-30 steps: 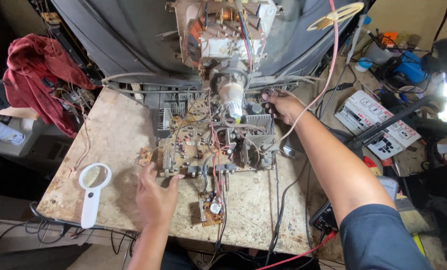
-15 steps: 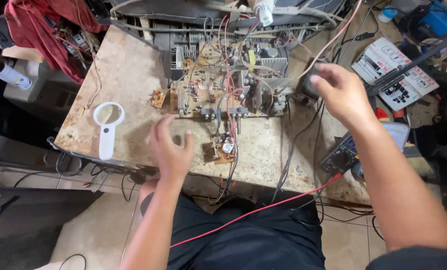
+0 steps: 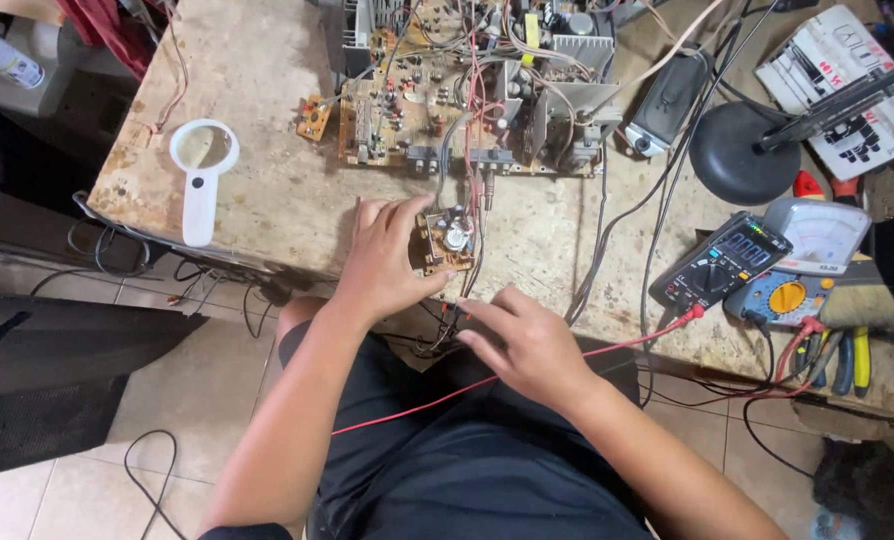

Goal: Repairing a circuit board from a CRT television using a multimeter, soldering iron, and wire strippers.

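Left hand (image 3: 385,262) grips small circuit board (image 3: 443,243).

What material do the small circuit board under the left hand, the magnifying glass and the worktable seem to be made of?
Small circuit board: likely tan laminate, matte, carrying metal parts. Magnifying glass: probably white plastic frame, smooth, around a clear lens. Worktable: looks like stone or concrete, pale, stained, rough. The left hand touches the board.
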